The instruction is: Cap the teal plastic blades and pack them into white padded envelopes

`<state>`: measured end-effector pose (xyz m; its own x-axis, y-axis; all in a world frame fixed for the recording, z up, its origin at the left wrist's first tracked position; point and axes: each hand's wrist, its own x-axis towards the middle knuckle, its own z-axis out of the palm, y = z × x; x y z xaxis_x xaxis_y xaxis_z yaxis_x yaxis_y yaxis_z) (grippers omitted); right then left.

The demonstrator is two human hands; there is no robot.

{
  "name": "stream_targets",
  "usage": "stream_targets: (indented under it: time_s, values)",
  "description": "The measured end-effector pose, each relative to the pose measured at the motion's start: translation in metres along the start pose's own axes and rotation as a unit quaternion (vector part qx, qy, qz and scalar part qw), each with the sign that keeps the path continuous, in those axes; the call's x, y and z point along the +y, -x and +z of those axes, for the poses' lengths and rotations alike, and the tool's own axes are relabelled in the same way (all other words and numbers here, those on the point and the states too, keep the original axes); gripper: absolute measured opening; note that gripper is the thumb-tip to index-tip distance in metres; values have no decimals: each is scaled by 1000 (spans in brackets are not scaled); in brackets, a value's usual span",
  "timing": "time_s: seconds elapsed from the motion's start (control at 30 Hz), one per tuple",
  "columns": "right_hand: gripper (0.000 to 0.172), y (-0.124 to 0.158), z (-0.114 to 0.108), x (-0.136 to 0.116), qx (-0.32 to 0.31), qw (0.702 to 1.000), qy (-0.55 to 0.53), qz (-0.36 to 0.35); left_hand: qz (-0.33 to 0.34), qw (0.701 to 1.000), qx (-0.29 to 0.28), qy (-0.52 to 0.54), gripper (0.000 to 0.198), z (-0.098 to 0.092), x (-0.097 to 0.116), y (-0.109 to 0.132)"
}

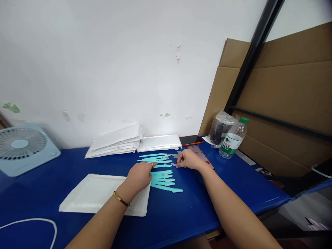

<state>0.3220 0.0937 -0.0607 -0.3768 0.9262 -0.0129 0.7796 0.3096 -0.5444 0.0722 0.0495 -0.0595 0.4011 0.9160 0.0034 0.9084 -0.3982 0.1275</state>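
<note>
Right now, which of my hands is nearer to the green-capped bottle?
Your right hand. It is left of the bottle, with the lit phone lying between them. Your left hand is farther left, at the teal tools.

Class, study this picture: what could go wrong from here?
The left hand is over the turquoise sticks and might nudge their row askew. The small clear piece pinched by the right hand could slip from that grip. The right hand might also bump the lit phone beside it.
</note>
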Motion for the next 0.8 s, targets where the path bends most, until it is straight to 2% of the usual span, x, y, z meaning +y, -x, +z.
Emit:
stream_targets:
  time_s: [0.23, 0.33, 0.5, 0.67, 0.8]
  values:
    - [26, -3, 6, 1, -12, 1000, -14, 3, 11, 1000, 8, 3, 57, 0, 1, 1]
    - [25, -4, 7, 2, 4, 1000, -25, -9, 9, 1000, 16, -7, 58, 0, 1, 0]
    - [21, -5, 13, 6, -20, 998, -58, -2, 4, 1000, 13, -5, 59, 1, 0, 1]
    - [19, -13, 26, -1, 18, 997, -67, -28, 27, 1000, 8, 9, 64, 5, -1, 0]
    - [13, -15, 16, -2, 74, 995, -32, -64, 57, 998, 39, 13, 63, 8, -1, -4]
